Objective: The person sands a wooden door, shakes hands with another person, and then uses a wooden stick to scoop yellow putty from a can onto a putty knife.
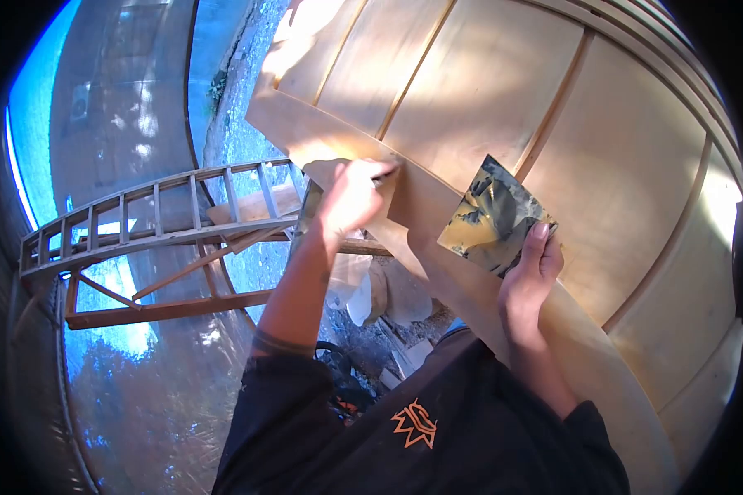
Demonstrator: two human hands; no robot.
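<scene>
A large pale wooden panel (470, 91), with grooves between its boards, lies before me. My left hand (353, 196) is closed at the panel's near left edge. A small dark thing shows at its fingertips, too bright and blurred to name. In my right hand (532, 276) is a square flat plate (495, 216) smeared with yellowish and dark patches. The thumb presses on its near corner, and the fingers are mostly hidden behind it. The plate is tilted above the panel's near border.
A metal ladder (157, 216) lies to the left over a brown wooden frame (173, 304). Below the panel are pale scraps (370, 299) and clutter on the ground. A grey wall-like surface (124, 107) stands at the far left.
</scene>
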